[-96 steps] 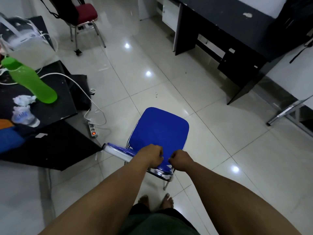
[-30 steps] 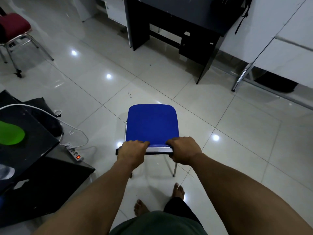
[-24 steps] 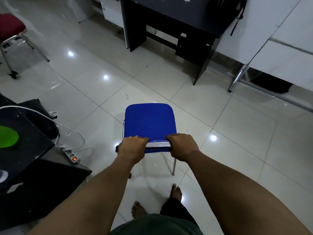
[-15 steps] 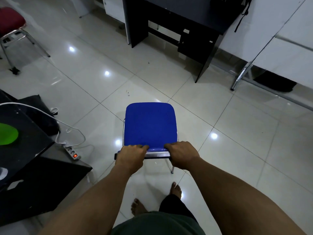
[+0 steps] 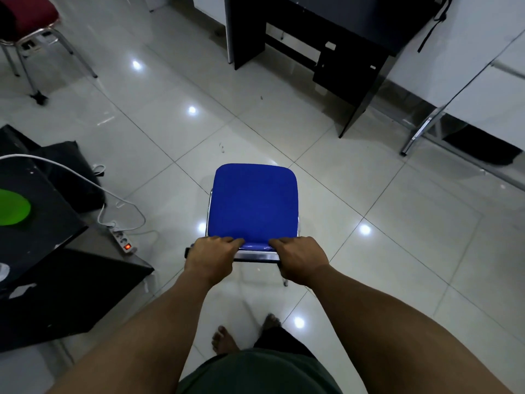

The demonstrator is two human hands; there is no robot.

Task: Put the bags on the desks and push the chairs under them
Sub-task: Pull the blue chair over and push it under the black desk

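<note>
Both hands, left (image 5: 210, 258) and right (image 5: 301, 260), curled tight round the backrest top of the chair (image 5: 252, 204), well short of the desk (image 5: 335, 32), seat aimed at its kneehole for pushing under.

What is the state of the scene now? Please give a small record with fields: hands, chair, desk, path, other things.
hands: left hand and right hand both grip the top of the backrest
chair: blue chair stands on the tiled floor, seat pointing toward the desk, not yet under it
desk: black desk ahead, with open space beneath
path: bare tiles between chair and desk
other things: red chair far left; power strip with white cable on the floor at left
</note>
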